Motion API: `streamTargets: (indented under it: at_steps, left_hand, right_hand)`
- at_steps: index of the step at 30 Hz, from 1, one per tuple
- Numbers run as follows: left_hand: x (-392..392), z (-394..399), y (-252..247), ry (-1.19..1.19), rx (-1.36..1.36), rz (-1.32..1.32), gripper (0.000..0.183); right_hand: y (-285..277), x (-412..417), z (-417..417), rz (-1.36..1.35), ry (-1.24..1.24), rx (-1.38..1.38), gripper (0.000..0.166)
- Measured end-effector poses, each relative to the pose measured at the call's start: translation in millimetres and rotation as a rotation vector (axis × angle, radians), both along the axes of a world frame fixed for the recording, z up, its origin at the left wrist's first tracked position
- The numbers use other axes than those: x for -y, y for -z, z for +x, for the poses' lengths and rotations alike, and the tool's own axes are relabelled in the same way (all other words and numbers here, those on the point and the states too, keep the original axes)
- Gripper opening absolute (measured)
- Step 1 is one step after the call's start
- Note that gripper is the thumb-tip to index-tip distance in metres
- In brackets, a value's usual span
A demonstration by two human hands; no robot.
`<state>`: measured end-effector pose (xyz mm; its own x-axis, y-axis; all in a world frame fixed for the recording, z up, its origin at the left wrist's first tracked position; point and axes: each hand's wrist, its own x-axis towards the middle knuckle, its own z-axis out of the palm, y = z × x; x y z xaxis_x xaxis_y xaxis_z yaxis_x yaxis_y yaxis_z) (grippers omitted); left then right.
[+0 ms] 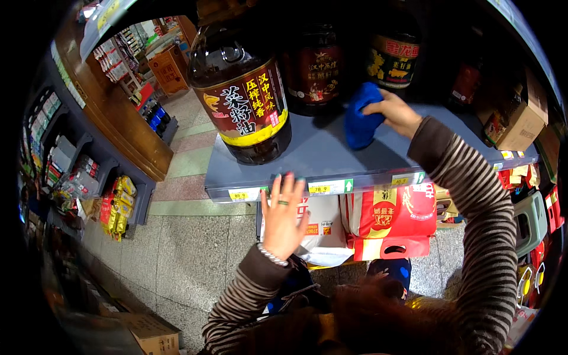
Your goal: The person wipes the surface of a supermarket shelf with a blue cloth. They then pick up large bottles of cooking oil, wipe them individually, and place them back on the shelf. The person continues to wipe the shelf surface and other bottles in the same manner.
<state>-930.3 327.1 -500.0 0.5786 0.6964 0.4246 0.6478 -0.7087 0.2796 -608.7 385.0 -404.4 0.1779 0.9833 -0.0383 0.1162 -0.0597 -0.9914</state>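
Note:
My right hand [397, 112] grips a bunched blue cloth [363, 117] just over the grey shelf [317, 148]; whether the cloth touches the surface I cannot tell. At the shelf's front edge is my left hand [284, 213], fingers spread and holding nothing, the fingertips by the price strip. A large, dark bottle of rapeseed oil [250, 104] stands at the shelf's left end. Behind the cloth, a second dark oil bottle [317, 73] and another oil bottle [392, 62] stand farther back in shadow.
Price tags [326, 187] line the shelf edge. Below lie a red package [392, 217] and a white bag [326, 230]. An opened cardboard box [519, 113] sits at the shelf's right. A wooden post [120, 106] and side shelving [95, 162] border the left; a carton [153, 333] is lower left.

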Motion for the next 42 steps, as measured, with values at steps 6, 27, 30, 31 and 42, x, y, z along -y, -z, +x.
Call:
streamTargets:
  at_steps: [6, 27, 30, 31, 42]
  left_hand:
    - [-118.3, -87.3, -26.4, -0.147, 1.006, -0.341, 0.068]
    - [-107.2, 83.9, -62.7, 0.423, 0.399, -0.690, 0.052]
    - [-102.8, 145.8, -56.8, 0.363, 0.272, -0.456, 0.056]
    - [-96.0, 168.8, -56.8, 0.375, 0.264, -0.294, 0.061]
    - [-50.9, 369.1, -70.3, 0.167, 0.187, -0.253, 0.066]
  right_hand:
    - [-6.1, -16.1, -82.1, 0.117, -0.275, 0.138, 0.085]
    - [-5.9, 59.5, 33.1, 0.109, -0.170, 0.083, 0.072]
    - [-13.1, 90.3, 74.0, 0.072, -0.058, 0.081, 0.069]
    - [-12.7, 98.1, 87.1, 0.084, -0.001, 0.119, 0.067]
    - [-14.5, 162.6, 153.0, -0.029, 0.421, 0.239, 0.051]
